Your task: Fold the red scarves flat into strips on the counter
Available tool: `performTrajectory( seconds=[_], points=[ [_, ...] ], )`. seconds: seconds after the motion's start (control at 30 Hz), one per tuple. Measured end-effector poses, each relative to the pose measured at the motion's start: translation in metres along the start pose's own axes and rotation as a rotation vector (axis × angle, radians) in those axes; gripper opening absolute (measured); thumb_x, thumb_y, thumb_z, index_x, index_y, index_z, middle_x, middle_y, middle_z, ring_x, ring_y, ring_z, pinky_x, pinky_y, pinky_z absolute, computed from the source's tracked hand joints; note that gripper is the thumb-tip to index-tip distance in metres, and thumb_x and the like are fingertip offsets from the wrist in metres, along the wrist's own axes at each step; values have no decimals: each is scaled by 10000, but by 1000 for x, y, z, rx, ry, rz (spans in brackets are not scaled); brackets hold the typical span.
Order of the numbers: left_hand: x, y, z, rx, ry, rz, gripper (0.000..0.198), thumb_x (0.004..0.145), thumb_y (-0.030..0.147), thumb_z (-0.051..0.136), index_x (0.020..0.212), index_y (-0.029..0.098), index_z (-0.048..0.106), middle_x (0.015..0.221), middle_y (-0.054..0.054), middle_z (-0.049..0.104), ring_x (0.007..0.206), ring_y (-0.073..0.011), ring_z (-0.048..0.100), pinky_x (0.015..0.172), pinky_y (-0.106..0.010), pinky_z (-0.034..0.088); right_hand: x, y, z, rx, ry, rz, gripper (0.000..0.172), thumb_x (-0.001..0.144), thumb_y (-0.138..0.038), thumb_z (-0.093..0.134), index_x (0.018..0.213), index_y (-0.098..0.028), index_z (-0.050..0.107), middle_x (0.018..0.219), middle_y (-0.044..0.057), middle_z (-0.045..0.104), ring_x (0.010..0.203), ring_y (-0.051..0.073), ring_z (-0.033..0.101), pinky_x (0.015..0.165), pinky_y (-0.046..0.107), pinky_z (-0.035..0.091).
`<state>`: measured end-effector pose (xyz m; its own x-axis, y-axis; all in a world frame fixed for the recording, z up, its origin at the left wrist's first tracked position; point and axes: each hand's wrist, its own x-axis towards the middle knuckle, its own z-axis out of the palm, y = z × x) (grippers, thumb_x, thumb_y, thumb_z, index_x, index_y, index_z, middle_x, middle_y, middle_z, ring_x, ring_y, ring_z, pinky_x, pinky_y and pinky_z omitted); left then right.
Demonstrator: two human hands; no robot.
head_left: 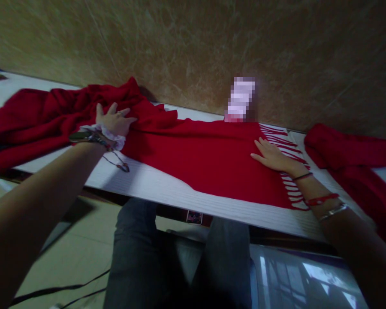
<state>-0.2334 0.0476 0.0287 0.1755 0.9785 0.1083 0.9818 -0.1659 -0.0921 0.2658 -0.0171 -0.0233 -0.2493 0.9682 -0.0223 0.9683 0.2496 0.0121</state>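
The left hand (pixel 116 121) and right hand (pixel 272 156), splayed and gripping nothing, rest atop a long, fringed red cloth scarf (pixel 206 161).

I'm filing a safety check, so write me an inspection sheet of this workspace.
Surface: white table, partly covered.
Work things: fringed red cloth, spread out at its fringed end; bunched red cloth on the left, perhaps joined to it.
Clutter: more red cloth, far right; pixelated pale item, unidentifiable.
Hands: left hand and right hand rest open, palm down, on red cloth.
Cables: two dark strands at lower left; cable or strap, cannot tell.
Surroundings: marbled wall behind the table; glossy surface at lower right.
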Motion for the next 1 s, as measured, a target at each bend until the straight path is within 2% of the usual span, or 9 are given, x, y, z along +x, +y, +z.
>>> performTrajectory(
  seconds=[0.1,0.2,0.3,0.4,0.57,0.63,0.7,0.83,1.0],
  points=[
    [-4,24,-10,54,145,40,548,890,435,115,1229,238,498,1435,63,282,1332,-281,140,1059,-530,8,2,3,4,19,46,-27,821,815,-665,163,1392,-89,259,1451,178,255,1339,317,184,1072,501,215],
    [-4,53,-12,-22,227,182,550,905,467,129,1313,231,411,1471,55,197,1329,-290,166,1054,-527,109,4,6,5,36,62,-40,794,821,-652,179,1396,-111,259,1454,158,260,1342,312,180,1069,508,220],
    [-1,69,-2,-83,51,252,612,885,570,143,1361,240,342,1486,49,143,1327,-344,130,1044,-577,95,4,7,3,33,46,-33,811,825,-644,180,1385,-65,271,1451,183,249,1347,303,167,1076,485,216],
    [2,65,13,-107,-166,133,616,885,561,168,1415,250,216,1493,-17,121,1326,-376,132,1019,-609,125,2,7,1,32,38,-46,801,828,-637,186,1389,-70,261,1457,174,239,1347,300,169,1078,486,210],
    [-3,53,14,-43,-329,52,650,854,601,255,1424,310,142,1499,-63,70,1322,-413,122,989,-627,166,1,7,-3,30,23,-40,793,831,-626,207,1389,-65,260,1456,172,243,1343,305,187,1084,480,198],
    [-6,59,7,-14,-289,88,620,876,564,246,1424,285,163,1492,-85,99,1326,-402,123,992,-617,175,0,2,-8,28,40,-30,793,833,-622,214,1377,-50,284,1447,184,261,1340,310,196,1085,476,197],
    [-9,73,-1,2,-173,188,565,906,495,240,1416,253,212,1487,-92,121,1345,-354,94,1023,-577,158,-4,-9,-18,39,92,-53,777,841,-607,222,1375,-47,288,1448,186,259,1344,308,185,1089,474,185],
    [-6,115,-12,-89,20,425,510,930,441,255,1391,227,284,1486,-81,130,1363,-270,74,1072,-488,124,-18,-49,-38,118,123,-234,696,861,-579,245,1418,-163,210,1481,112,207,1360,268,139,1084,485,194],
    [1,152,1,-141,-73,597,536,922,466,293,1402,230,251,1488,-69,138,1363,-244,98,1081,-441,152,-33,-87,-35,82,-20,-361,690,850,-597,285,1424,-228,183,1487,91,189,1357,304,109,1055,565,178]
  ],
)
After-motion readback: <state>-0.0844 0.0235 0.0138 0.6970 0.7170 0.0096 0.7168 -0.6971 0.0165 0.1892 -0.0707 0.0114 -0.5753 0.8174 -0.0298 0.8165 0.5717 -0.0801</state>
